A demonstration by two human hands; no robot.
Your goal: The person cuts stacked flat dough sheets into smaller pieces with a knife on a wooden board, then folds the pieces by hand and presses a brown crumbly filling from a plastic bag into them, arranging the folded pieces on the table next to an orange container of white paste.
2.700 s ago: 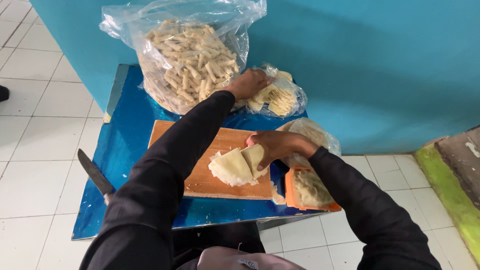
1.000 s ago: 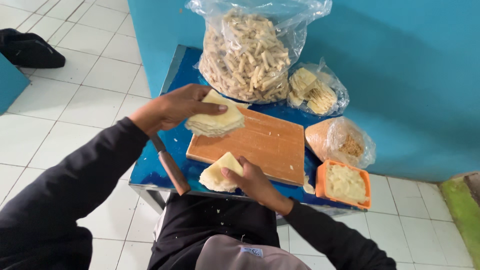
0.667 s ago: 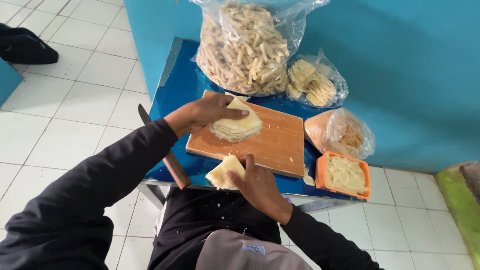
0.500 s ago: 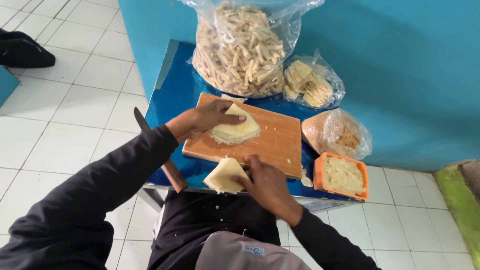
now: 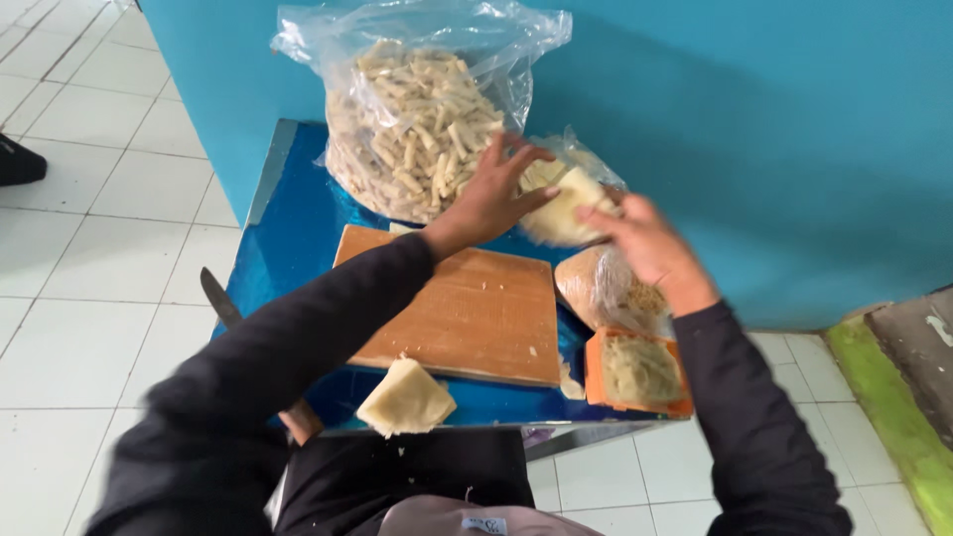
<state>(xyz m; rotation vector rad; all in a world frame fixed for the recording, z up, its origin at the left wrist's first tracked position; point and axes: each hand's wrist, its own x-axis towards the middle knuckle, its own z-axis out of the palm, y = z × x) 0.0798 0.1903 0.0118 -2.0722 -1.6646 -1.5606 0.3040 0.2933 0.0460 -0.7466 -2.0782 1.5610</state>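
Note:
My left hand (image 5: 493, 196) and my right hand (image 5: 647, 241) are both raised at the back right of the blue table (image 5: 290, 230), holding a stack of pale thin wrappers (image 5: 562, 210) between them. The left fingers are spread against its near side and the right hand grips its far side, blurred. The stack hovers just in front of a small clear bag of pale pieces (image 5: 586, 159). The wooden cutting board (image 5: 467, 310) below lies bare. A folded pile of wrappers (image 5: 405, 398) rests at the table's front edge, with no hand on it.
A big clear bag of rolled pastry sticks (image 5: 417, 119) stands against the blue wall. Another filled bag (image 5: 606, 285) and an orange tub of filling (image 5: 640, 372) sit right of the board. A knife (image 5: 220, 300) lies along the table's left edge. White tiled floor surrounds it.
My left hand lifted the wrapper stack off the board to the back right. My right hand let go of the folded pile at the front edge and joined it at the stack.

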